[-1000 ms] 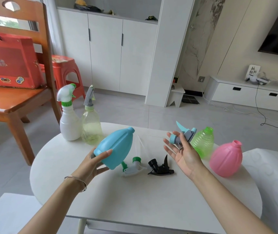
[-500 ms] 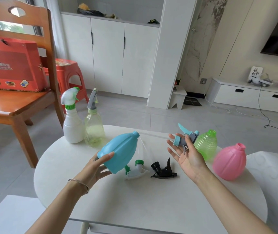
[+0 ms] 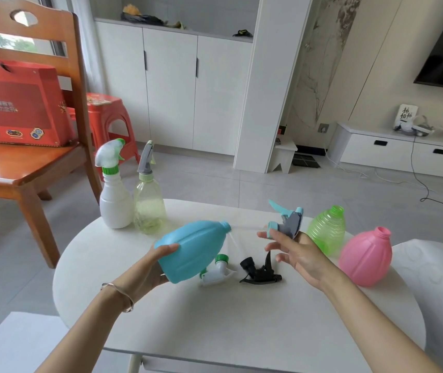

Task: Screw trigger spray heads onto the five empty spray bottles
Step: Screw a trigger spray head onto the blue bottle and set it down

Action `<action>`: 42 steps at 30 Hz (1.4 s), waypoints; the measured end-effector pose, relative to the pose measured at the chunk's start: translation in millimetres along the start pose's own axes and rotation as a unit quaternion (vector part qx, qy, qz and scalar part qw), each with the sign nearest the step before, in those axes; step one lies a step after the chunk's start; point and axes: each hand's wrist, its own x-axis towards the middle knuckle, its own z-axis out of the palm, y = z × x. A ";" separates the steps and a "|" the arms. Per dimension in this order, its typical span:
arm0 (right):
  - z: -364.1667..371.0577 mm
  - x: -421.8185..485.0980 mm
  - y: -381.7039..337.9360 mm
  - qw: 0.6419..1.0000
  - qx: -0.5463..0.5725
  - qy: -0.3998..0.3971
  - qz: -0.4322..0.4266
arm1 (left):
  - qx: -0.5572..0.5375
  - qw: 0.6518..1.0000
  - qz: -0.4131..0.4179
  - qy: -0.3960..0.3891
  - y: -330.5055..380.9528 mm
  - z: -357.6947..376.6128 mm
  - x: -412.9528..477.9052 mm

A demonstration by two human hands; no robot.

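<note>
**Third bottle in hand, two capped, two waiting**

The turquoise, flask-shaped plastic bottle (image 3: 193,251) hung tilted above the round white worktop (image 3: 242,319), its bare neck aimed up at the right. My left grip (image 3: 147,270) was wrapped round its base. My right grip (image 3: 298,254) held the turquoise-and-grey trigger head (image 3: 287,222) at the fingertips, just beside that neck. A thin clear tube ran between them; I could not tell whether it had entered the mouth.

By my count two of five were finished. The opaque white bottle with a white, green-collared head (image 3: 115,200) and the clear yellowish bottle with a grey head (image 3: 149,208) stood upright, touching, at the far left. Three were left: this one, the ribbed translucent green bottle (image 3: 328,230) and the smooth, bulbous pink bottle (image 3: 365,257), both open-necked on the right.

A white head with a green collar (image 3: 217,270) and a glossy black head (image 3: 259,271) lay loose between my arms.
</note>
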 end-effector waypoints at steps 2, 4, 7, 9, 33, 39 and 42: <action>6.4 -1.3 3.4 0.998 -0.043 -0.034 0.000 | 0.022 0.999 -0.015 -0.025 -1.6 6.6 -1.8; 15.2 -2.8 5.4 0.995 -0.078 -0.064 -0.007 | 0.016 0.999 -0.023 -0.045 -2.8 14.2 -2.7; 22.0 -3.2 5.5 0.993 -0.092 -0.074 -0.024 | -0.005 0.999 -0.029 -0.032 -3.6 19.2 -0.1; 23.1 -1.6 5.4 0.993 -0.098 -0.066 -0.028 | -0.026 0.999 -0.023 -0.017 -3.5 19.3 2.1; 33.0 6.0 14.3 0.999 0.010 0.050 0.011 | 0.035 0.997 -0.034 -0.051 -2.9 22.9 -0.8; 31.7 4.5 12.8 0.999 0.019 0.034 0.014 | 0.065 0.998 0.018 -0.015 -7.0 25.3 -0.1; 30.6 3.8 12.6 0.999 0.031 0.036 0.017 | 0.056 0.998 0.021 -0.023 -6.3 23.1 0.9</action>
